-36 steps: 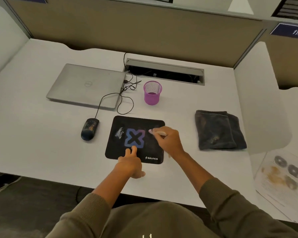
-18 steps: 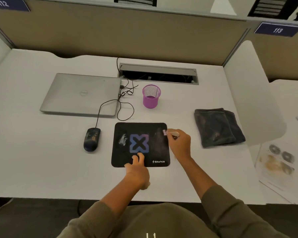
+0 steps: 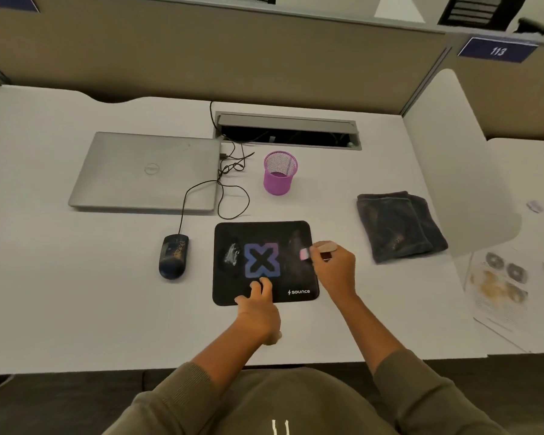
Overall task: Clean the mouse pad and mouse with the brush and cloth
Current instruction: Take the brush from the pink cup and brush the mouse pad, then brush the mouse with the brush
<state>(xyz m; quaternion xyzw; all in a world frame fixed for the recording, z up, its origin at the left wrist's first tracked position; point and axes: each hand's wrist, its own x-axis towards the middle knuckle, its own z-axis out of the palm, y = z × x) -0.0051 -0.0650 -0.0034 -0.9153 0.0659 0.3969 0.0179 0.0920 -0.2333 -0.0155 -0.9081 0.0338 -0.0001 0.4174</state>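
Observation:
A black mouse pad with a blue X lies at the desk's front middle, with grey dust on its left part. My left hand presses straight fingers on the pad's front edge. My right hand grips a small brush, whose pink bristles touch the pad's right edge. A dark wired mouse with smudges sits left of the pad. A folded dark grey cloth lies to the right.
A closed silver laptop lies at the back left, the mouse cable looping beside it. A purple mesh cup stands behind the pad. A cable tray is set into the desk. Papers lie at the far right.
My right hand has swept the brush from the pad's middle rightward to its right edge. My left hand has stayed pressed on the pad's front.

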